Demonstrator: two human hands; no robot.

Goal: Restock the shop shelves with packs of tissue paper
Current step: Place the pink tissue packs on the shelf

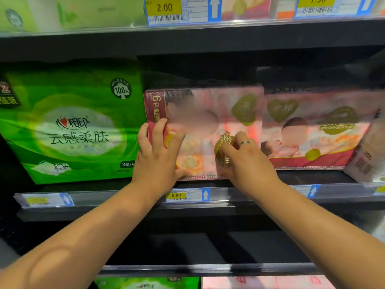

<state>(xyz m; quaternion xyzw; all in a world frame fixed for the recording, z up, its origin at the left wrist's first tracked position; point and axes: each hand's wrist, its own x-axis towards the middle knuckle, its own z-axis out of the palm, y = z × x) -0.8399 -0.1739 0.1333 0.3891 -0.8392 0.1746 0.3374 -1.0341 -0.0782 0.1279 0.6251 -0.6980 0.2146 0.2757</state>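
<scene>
Blurred print on pink tissue pack [208,101], hands [158,155] [248,163] covering its lower front

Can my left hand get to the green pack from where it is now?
Probably yes. The left hand rests on the pink pack's left edge, and the green pack stands right beside it on the same shelf, its front uncovered with nothing between them.
</scene>
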